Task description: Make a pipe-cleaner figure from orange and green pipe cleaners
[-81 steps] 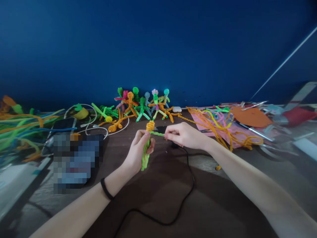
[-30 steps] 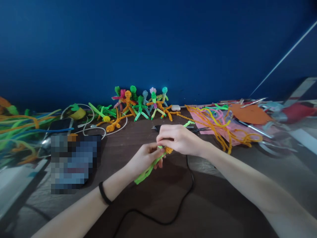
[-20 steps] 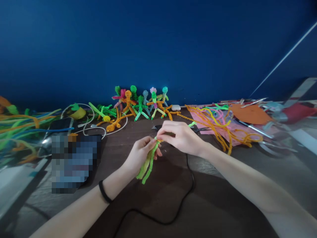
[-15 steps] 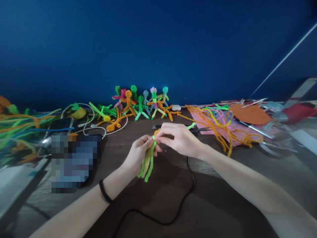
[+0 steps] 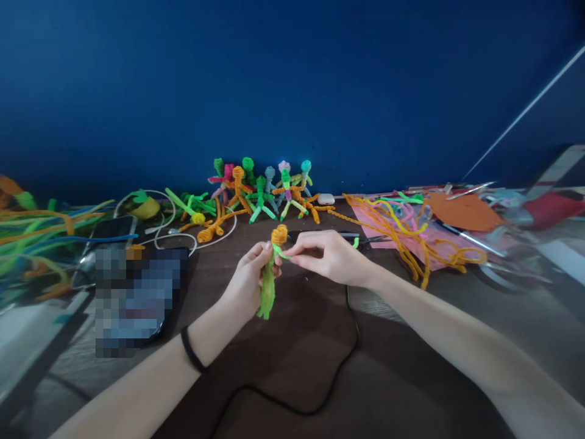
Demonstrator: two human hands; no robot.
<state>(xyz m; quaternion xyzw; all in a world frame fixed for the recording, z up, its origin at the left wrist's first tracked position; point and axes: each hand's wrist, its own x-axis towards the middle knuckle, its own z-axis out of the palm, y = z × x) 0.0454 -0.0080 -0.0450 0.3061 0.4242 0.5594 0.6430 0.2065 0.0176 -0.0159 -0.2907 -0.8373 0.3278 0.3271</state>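
A pipe-cleaner figure (image 5: 279, 235) with a coiled orange head and green strands hanging down is held above the dark table. My left hand (image 5: 250, 275) is closed around it just below the head, fingers partly hidden behind it. Between the thumb and fingertips of my right hand (image 5: 329, 256) is pinched the end of a light green pipe cleaner (image 5: 284, 254), which stretches sideways from the figure's neck. Behind my right hand lies a dark tool (image 5: 299, 234), largely covered, with a short green piece (image 5: 356, 242) near it.
Several finished pipe-cleaner figures (image 5: 260, 198) stand along the blue wall. Loose orange pipe cleaners (image 5: 411, 247) lie on pink paper at right, beside an orange sheet (image 5: 464, 213). A blurred-out phone-like object (image 5: 150, 299) sits at left. A black cable (image 5: 354, 341) crosses the table front.
My right hand has drawn back slightly to the right, pulling a green pipe cleaner out sideways. The orange head now shows fully above my left hand, and the hanging strands are closer together.
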